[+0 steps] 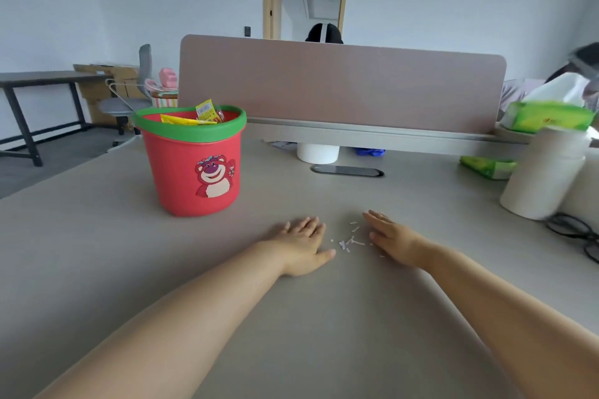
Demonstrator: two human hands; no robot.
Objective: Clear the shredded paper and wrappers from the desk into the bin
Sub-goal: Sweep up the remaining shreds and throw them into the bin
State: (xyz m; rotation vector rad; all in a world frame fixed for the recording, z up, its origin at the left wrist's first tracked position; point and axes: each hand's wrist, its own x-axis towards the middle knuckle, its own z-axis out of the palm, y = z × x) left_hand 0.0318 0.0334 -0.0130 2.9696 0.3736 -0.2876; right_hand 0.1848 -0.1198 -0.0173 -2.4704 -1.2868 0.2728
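A small scatter of white shredded paper bits (349,241) lies on the grey desk (324,317). My left hand (303,246) rests flat on the desk just left of the bits, fingers straight. To their right my right hand (390,238) stands on its edge, fingers straight. Neither hand holds anything. The red bin (194,168) with a green rim and a bear picture stands at the far left of the hands. Yellow wrappers (194,116) stick out of its top.
A pink divider panel (340,84) closes the far side of the desk. A tall white roll (544,175) and green tissue packs (547,116) stand at the right, with black glasses (573,230) near them. A white cup (317,152) sits under the divider.
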